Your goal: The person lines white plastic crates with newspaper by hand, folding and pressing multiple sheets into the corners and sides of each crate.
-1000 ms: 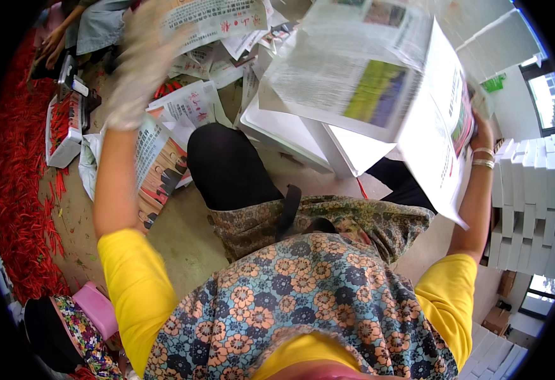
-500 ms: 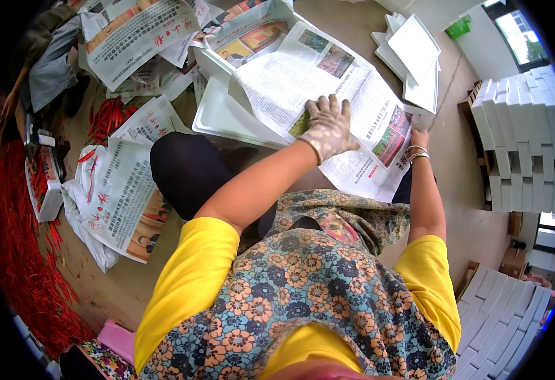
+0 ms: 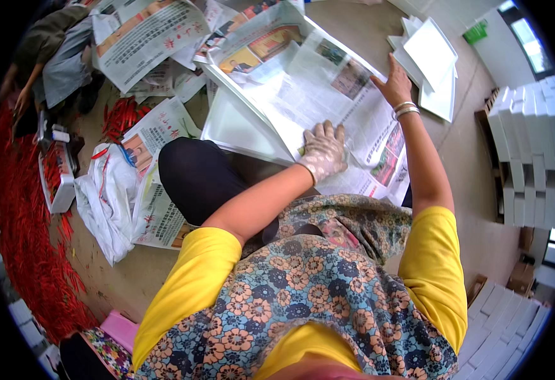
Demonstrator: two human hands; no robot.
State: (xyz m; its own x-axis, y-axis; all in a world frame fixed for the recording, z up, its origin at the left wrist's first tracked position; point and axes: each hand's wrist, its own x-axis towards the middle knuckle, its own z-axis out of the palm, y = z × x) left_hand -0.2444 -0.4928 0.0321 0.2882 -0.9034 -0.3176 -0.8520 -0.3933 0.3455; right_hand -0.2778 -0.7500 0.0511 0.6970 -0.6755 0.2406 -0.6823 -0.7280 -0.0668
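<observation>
This looks like a packing workshop or storeroom for produce: a long heap of red chilli peppers (image 3: 27,253) lies directly on the hard floor (image 3: 464,164), and white boxes (image 3: 530,158) are stacked high on the right, at least one stack on a wooden pallet (image 3: 494,136). Loose newspaper sheets (image 3: 154,47) are spread about, an open white box (image 3: 239,96) has a newspaper lining (image 3: 277,95), and a plain white wall (image 3: 505,60) holds a window (image 3: 527,41).

Yellow sleeves (image 3: 185,278), floral apron (image 3: 302,285), black trousers (image 3: 195,180) — spotted glove (image 3: 323,161) on left hand (image 3: 323,151) — pale bangles (image 3: 406,110).
</observation>
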